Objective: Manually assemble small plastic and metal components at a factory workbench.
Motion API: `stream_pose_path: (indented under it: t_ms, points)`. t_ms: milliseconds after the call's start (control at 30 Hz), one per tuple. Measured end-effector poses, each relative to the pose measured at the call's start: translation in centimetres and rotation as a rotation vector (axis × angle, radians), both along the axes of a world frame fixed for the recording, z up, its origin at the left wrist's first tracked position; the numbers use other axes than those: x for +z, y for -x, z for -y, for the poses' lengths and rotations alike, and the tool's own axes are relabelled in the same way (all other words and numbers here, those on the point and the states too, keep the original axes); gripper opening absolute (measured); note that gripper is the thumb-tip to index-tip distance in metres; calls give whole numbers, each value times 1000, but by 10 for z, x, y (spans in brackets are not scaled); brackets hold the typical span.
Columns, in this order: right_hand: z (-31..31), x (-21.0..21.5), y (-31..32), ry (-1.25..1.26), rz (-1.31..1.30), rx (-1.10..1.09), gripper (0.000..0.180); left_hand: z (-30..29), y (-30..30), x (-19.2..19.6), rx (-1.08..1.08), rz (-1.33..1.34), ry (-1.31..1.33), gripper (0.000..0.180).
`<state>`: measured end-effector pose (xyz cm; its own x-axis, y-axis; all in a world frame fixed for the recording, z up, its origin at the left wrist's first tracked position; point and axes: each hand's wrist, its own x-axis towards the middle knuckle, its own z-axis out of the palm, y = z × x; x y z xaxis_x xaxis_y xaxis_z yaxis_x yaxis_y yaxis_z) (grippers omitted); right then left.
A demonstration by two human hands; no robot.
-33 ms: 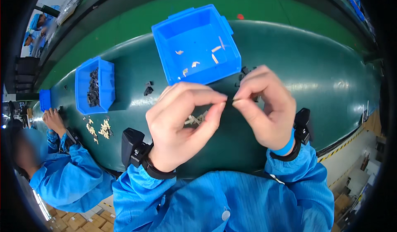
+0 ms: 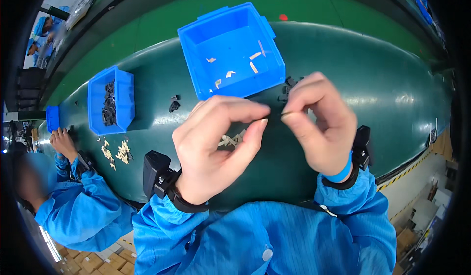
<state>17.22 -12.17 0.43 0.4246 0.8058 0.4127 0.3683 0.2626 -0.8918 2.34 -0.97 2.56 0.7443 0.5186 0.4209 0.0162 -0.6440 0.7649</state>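
My left hand (image 2: 213, 147) hovers over the green table with its thumb and index fingertips slightly apart, and nothing shows between them. Close by on the right, my right hand (image 2: 321, 123) pinches thumb against index finger. A tiny dark sliver shows at that pinch, too small to name. Under my hands lies a small pile of pale, thin pieces (image 2: 230, 140), partly hidden by the left fingers. Small black parts (image 2: 289, 86) lie beyond my right hand, partly covered by it. More black parts (image 2: 174, 103) rest beyond my left wrist.
A large blue bin (image 2: 196, 76) with a few pale pieces in it stands just beyond my hands. To the left, a smaller blue bin (image 2: 128, 98) holds many black parts, with pale pieces (image 2: 122, 152) before it. A co-worker's hand (image 2: 64, 142) is at the far left.
My right hand has moved slightly right and away from the left one. The left thumb and index fingertips have parted a little.
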Motion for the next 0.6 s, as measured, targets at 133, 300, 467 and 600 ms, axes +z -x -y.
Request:
stream_pose_path:
  t_ms: [133,300,467,600]
  points:
    - [8,4,-18,-137,-293,-85,8,12,-5,2,126,-64,146,14]
    - [9,9,-31,-171,-458,-268,9,16,-16,-11,-94,-290,-92,24]
    - [9,4,-38,-209,-571,-190,13,34,-34,-19,-88,-467,-159,23]
    - [9,1,-40,-223,-619,-199,11,39,-42,-30,-88,-491,-200,21]
